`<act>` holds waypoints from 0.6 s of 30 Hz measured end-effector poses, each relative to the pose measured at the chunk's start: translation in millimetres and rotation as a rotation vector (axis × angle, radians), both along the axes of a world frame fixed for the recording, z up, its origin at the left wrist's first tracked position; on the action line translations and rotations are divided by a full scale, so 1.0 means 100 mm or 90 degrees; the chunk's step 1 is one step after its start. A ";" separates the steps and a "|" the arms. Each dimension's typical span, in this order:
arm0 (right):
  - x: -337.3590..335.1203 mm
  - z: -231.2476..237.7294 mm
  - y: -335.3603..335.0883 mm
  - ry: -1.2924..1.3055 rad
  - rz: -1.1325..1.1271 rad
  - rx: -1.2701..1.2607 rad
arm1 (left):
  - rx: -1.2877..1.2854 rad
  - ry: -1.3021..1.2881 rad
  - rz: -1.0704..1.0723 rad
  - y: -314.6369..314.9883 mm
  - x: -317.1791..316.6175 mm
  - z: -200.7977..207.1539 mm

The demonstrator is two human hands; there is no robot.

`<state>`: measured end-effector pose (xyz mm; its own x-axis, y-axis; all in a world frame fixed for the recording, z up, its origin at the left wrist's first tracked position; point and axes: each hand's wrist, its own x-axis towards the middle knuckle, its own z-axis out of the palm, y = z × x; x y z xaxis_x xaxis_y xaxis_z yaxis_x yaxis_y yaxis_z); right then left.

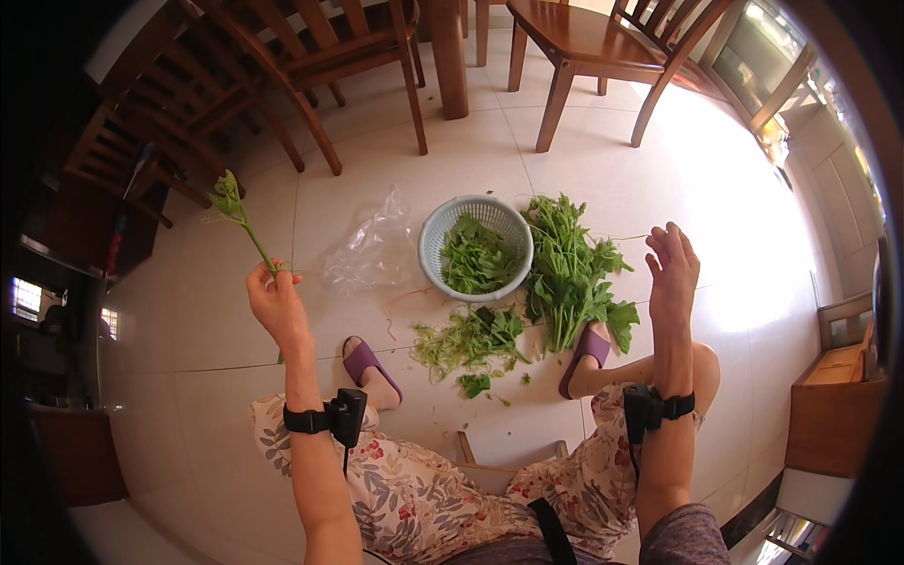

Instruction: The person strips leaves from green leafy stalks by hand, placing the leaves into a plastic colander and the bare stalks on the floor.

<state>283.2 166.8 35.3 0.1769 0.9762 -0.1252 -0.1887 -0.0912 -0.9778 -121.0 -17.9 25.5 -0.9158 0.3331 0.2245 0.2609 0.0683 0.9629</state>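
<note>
Within left hand (279, 303), pinched leafy stem (254, 241), leftward from right hand (674, 273), pinched thin strand (635, 237).

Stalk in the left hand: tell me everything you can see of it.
The stalk is slim, green and fresh-looking, a plant shoot with a cluster of curled leaves at its tip. The left hand pinches it low down, above the tiled floor. It leans, tip up and to the left in the picture. Its lower end is largely hidden by the hand.
</note>
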 end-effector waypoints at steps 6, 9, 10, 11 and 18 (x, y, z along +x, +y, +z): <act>-0.23 0.05 -0.15 -0.131 0.251 0.002 | -0.075 -0.160 -0.220 0.17 0.41 0.01; -0.47 0.02 -0.30 -0.122 0.401 -0.019 | -0.191 -0.288 -0.419 0.24 0.87 0.07; -0.55 0.03 -0.36 -0.110 0.445 -0.035 | -0.212 -0.350 -0.490 0.26 1.01 0.07; -0.64 0.03 -0.42 -0.095 0.490 -0.052 | -0.215 -0.375 -0.540 0.27 1.14 0.05; -0.90 -0.03 -0.66 -0.069 0.620 -0.075 | -0.240 -0.411 -0.711 0.30 1.51 -0.07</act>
